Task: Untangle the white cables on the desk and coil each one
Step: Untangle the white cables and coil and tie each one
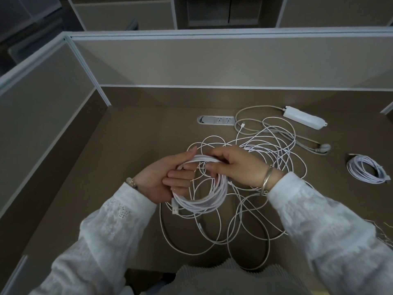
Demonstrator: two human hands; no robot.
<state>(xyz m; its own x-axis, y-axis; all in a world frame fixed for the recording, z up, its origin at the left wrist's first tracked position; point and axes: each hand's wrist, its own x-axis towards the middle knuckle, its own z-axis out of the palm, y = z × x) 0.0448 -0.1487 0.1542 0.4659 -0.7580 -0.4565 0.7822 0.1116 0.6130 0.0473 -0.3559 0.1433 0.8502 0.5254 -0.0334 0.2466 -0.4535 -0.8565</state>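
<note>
The left hand (168, 182) held the half-made coil (202, 188) of white cable from its left side, the fingers curled through the ring and the thumb lying along the top. The right hand (234, 165) had its grip closed over the upper arc of the same coil, fingers wrapped over the strands. The coil hung between both hands, just above the tangled cables (255, 188) on the brown surface (127, 145). A finished coil (368, 169) lay well apart at the right.
</note>
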